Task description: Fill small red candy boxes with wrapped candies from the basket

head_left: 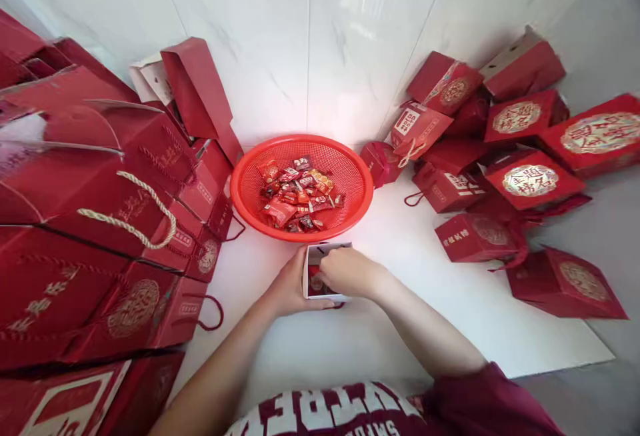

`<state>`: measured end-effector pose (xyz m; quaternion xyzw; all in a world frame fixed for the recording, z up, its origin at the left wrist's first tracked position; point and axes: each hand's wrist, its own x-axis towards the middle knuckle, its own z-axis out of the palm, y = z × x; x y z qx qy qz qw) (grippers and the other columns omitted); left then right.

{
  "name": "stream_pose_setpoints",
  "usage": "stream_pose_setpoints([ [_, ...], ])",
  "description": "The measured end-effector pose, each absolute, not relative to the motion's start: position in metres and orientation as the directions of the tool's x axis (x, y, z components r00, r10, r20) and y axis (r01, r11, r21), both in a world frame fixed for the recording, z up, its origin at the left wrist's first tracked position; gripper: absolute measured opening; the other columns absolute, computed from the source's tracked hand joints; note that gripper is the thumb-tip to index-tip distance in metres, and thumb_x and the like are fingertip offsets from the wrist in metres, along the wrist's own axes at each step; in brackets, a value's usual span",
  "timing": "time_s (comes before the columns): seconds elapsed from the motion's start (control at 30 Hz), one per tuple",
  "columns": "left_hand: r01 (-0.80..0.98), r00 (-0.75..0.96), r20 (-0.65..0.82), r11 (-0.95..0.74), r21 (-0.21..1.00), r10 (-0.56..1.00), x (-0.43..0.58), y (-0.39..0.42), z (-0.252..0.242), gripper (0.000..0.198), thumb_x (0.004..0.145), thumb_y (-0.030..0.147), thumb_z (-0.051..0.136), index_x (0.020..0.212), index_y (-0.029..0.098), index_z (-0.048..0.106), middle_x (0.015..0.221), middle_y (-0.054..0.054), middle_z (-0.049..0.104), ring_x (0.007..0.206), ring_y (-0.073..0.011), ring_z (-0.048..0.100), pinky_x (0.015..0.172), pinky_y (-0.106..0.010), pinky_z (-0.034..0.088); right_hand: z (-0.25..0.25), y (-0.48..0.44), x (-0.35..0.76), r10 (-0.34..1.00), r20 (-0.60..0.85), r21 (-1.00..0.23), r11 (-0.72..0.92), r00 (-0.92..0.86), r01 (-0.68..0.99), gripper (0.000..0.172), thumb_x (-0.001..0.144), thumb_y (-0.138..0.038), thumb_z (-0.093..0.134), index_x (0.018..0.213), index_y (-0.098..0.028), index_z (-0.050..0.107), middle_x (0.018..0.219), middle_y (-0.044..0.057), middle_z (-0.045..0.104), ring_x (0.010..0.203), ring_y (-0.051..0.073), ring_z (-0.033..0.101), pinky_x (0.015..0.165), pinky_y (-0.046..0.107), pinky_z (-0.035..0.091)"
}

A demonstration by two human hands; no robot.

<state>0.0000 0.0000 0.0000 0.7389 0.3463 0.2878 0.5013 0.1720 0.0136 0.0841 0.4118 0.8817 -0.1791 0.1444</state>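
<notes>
A small open gift box (315,258) with white inner walls stands upright just in front of the basket. My left hand (290,289) is wrapped round its left side, thumb along the near edge. My right hand (350,272) reaches into the box from the right with its fingers curled; the fingertips and whatever they hold are hidden. Something red, perhaps wrapped candy, shows at the bottom of the box, and a bit of dark red cord pokes out beneath it. Beyond sits a red plastic basket (240,189) with many small wrapped candies (300,193) heaped in its middle.
Stacked red gift boxes (100,183) with rope handles fill the left side. More red boxes (530,179) are piled loosely at the right, some tilted. Everything rests on a white table (395,239) against a white marbled wall (270,36). The table's edge shows at lower right.
</notes>
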Motion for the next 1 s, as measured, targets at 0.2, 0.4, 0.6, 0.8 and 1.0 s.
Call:
stream_pose_setpoints([
  [0.2,0.248,0.572,0.081,-0.266,0.931,0.816,-0.001,-0.001,0.001,0.103,0.056,0.032,0.093,0.139,0.026,0.032,0.137,-0.012,0.057,0.125,-0.0331,0.058,0.105,-0.048,0.048,0.099,0.013,0.181,0.598,-0.408,-0.283,0.635,-0.690,0.718,0.034,0.098,-0.028,0.050,0.083,-0.013,0.077,0.083,0.012,0.075,0.071,0.023,0.069,0.061,0.029,0.042],
  [0.4,0.231,0.562,0.054,-0.219,0.948,0.826,-0.001,-0.001,0.002,0.102,0.057,0.039,0.093,0.140,0.023,0.036,0.140,-0.014,0.054,0.128,-0.0361,0.055,0.107,-0.052,0.046,0.138,0.036,0.212,0.784,-0.020,-0.511,0.525,-0.620,0.681,0.034,0.104,-0.031,0.043,0.086,-0.016,0.068,0.076,0.002,0.068,0.065,0.013,0.057,0.061,0.023,0.038],
  [0.6,0.226,0.540,0.031,-0.181,0.957,0.841,-0.002,-0.002,0.001,0.105,0.053,0.039,0.095,0.139,0.022,0.037,0.139,-0.016,0.056,0.127,-0.0379,0.056,0.107,-0.052,0.044,0.128,0.120,0.207,0.909,-0.214,-0.111,0.340,-0.357,0.934,0.028,0.104,-0.022,0.041,0.109,-0.014,0.067,0.111,0.013,0.070,0.101,0.022,0.064,0.081,0.029,0.044],
  [0.8,0.213,0.552,0.076,-0.228,0.950,0.830,-0.002,-0.003,0.002,0.100,0.054,0.041,0.094,0.135,0.022,0.039,0.137,-0.014,0.057,0.124,-0.0352,0.058,0.104,-0.049,0.047,0.107,0.158,0.185,0.846,-0.432,-0.014,0.339,-0.311,0.941,0.024,0.096,-0.035,0.064,0.108,-0.014,0.066,0.107,0.007,0.068,0.094,0.020,0.066,0.086,0.040,0.055],
  [1.0,0.234,0.551,0.066,-0.231,0.945,0.832,-0.004,-0.004,0.004,0.101,0.053,0.040,0.094,0.136,0.022,0.038,0.137,-0.013,0.057,0.124,-0.0348,0.058,0.103,-0.049,0.048,0.138,0.112,0.190,0.844,-0.177,-0.126,0.490,-0.506,0.862,0.029,0.104,-0.031,0.047,0.100,-0.010,0.067,0.101,0.016,0.069,0.094,0.023,0.064,0.079,0.033,0.047],
])
